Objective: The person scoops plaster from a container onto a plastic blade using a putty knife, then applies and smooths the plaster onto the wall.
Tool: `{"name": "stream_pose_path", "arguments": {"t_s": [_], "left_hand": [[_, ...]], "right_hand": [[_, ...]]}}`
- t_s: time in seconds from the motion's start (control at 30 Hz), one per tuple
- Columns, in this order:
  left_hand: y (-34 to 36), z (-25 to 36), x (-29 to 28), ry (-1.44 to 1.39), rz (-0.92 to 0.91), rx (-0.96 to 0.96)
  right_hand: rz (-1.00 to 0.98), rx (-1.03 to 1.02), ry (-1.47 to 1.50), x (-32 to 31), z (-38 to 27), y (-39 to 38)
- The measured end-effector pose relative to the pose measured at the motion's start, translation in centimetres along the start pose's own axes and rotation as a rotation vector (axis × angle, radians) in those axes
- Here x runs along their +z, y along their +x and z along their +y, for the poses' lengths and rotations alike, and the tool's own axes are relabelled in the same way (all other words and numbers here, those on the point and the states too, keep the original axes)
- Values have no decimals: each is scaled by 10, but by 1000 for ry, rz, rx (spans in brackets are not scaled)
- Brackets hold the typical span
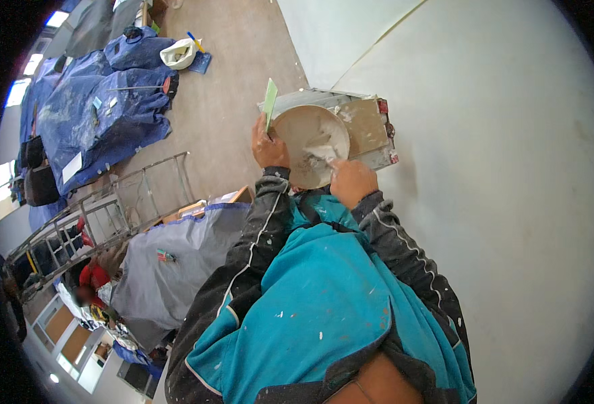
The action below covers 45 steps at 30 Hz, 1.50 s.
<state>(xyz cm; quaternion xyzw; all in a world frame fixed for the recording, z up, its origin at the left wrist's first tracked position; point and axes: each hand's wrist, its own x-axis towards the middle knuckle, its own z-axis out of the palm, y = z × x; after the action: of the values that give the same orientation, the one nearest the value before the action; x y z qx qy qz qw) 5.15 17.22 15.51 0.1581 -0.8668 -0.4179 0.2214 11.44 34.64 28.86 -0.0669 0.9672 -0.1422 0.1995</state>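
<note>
My left hand (268, 148) grips the rim of a round putty-smeared pan (303, 138) together with a thin green scraper (270, 101) that sticks up from my fingers. My right hand (352, 180) is closed on the handle of a putty knife (324, 156), whose blade lies in the white filler inside the pan. Both hands are in front of my chest, above my teal and black jacket. Behind the pan is the top of a stepladder platform (364, 124) spattered with filler. A smooth white wall (499, 168) fills the right side.
Far below lies a brown floor (236, 60) with blue tarp-covered furniture (101, 108), a white bucket (179, 52), a metal ladder (108, 209) lying flat, and a grey-covered object (175, 269). A person in red (91, 276) stands at lower left.
</note>
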Motion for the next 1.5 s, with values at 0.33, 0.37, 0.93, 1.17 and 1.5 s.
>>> {"name": "stream_pose_path", "arguments": {"t_s": [0.33, 0.37, 0.93, 1.17, 1.5], "left_hand": [[1, 11, -4, 9, -22, -30], [2, 11, -4, -5, -11, -18], [-2, -1, -3, 42, -6, 35], [1, 5, -3, 7, -15, -25], [0, 3, -5, 1, -11, 21]], "right_hand": [[-22, 67, 30, 13, 10, 2], [-73, 19, -1, 20, 15, 0], [33, 87, 64, -11, 5, 16], [-159, 30, -51, -5, 3, 7], [-7, 17, 42, -6, 8, 28]]}}
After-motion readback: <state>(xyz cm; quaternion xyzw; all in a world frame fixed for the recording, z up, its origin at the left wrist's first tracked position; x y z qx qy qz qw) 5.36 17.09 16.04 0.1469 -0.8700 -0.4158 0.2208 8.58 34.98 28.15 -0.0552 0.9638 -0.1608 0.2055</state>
